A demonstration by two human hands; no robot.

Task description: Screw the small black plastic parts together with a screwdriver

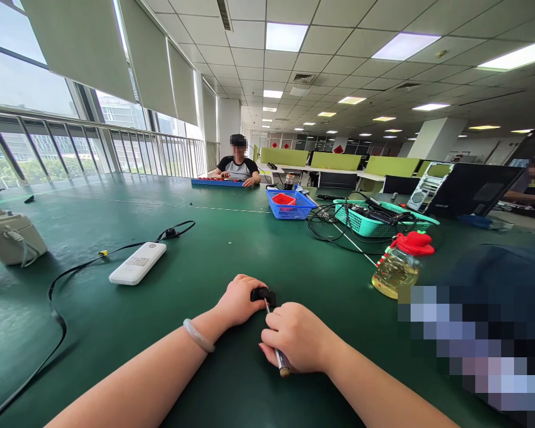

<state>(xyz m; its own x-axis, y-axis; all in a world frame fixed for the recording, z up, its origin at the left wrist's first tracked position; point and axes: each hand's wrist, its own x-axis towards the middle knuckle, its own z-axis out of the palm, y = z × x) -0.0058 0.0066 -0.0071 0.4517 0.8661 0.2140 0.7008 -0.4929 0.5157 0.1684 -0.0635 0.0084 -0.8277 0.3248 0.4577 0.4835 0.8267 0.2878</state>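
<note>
Near the table's front, my left hand (243,299) is closed on a small black block-like part (264,293), whose exact kind I cannot make out. A screwdriver (282,358) is wrapped in the fingers of my right hand (296,336). Its thin metal shaft points away from me, and the tip meets the near side of the black part. The screwdriver's handle end sticks out below my right hand. Both hands are close together just above the green tabletop (214,238).
Left lie a white power bank (138,263), a black cable (57,315) and a beige case (11,235). On the right stand a red-lidded bottle (399,267), a teal basket (365,223) of cables and a blue basket (289,205). Across the table sits a person (238,163) behind a blue tray (218,182).
</note>
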